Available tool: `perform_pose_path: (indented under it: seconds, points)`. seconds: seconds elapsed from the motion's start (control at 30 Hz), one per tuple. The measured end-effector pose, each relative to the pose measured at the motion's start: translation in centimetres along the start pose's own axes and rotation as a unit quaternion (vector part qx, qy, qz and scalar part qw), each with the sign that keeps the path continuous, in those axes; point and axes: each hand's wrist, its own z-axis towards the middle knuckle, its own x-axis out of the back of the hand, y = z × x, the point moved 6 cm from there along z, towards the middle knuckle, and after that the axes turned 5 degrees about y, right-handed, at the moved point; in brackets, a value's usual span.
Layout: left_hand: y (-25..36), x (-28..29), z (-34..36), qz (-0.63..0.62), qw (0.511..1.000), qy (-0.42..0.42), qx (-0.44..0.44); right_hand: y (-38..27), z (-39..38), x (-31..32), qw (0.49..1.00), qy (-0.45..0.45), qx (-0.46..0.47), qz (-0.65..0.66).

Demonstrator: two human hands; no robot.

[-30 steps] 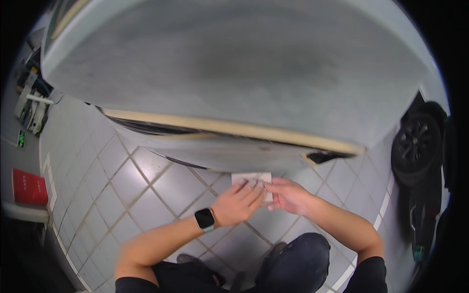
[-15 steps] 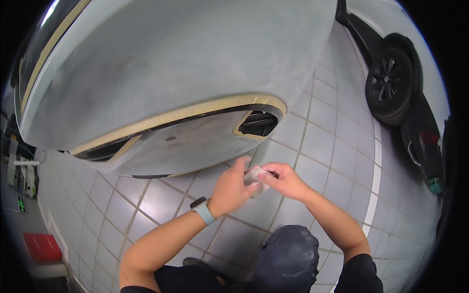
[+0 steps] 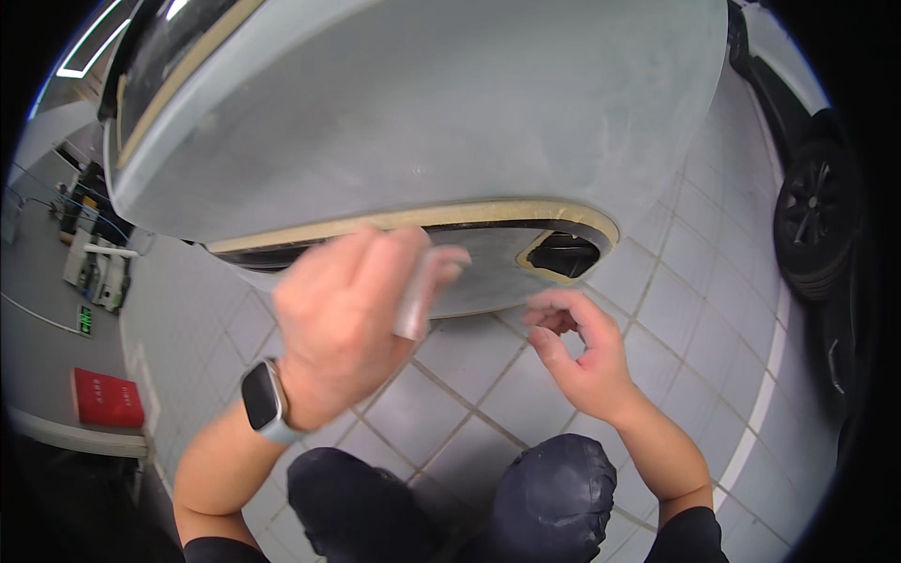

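Note:
My left hand (image 3: 343, 314), smeared by motion, is raised before the car bumper with a pale folded sheet (image 3: 414, 302) gripped between thumb and fingers. What the sheet is made of I cannot make out. My right hand (image 3: 584, 355) is apart from it, lower and to the right, its fingers curled loosely with a gap to the thumb and nothing in it. Ahead is the dull grey, patchy bumper (image 3: 422, 122). Cream masking tape (image 3: 488, 214) edges its lower opening, and more surrounds a dark recess (image 3: 565, 255) at the right end. The left hand hides part of the lower panel.
Pale floor tiles (image 3: 479, 375) lie under the bumper, around my knees (image 3: 554, 493). Another car's wheel (image 3: 815, 202) stands at the right. To the left are a red box (image 3: 107, 398) and tools with cables (image 3: 99, 267) by a grey surface.
Both hands were together on the folded sheet. They have parted: the left has carried it up and leftward, while the right has let go. The view has shifted too.

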Motion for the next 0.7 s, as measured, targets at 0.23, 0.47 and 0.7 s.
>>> perform_pose_path:
  seconds: [0.23,0.47,0.7]
  points:
    - [-3.5,-0.6,0.2,0.143,0.975,0.006,-0.172,0.0,-2.1,-0.5,0.991,-0.126,0.008,-0.054]
    - [-2.9,-2.5,-0.2,0.147,0.954,0.097,-0.244,-1.6,-2.6,-0.3,0.990,-0.067,0.002,-0.123]
    - [-11.6,4.1,-5.0,0.207,0.925,0.092,-0.306,-4.4,-0.1,-3.2,0.991,-0.021,0.031,-0.126]
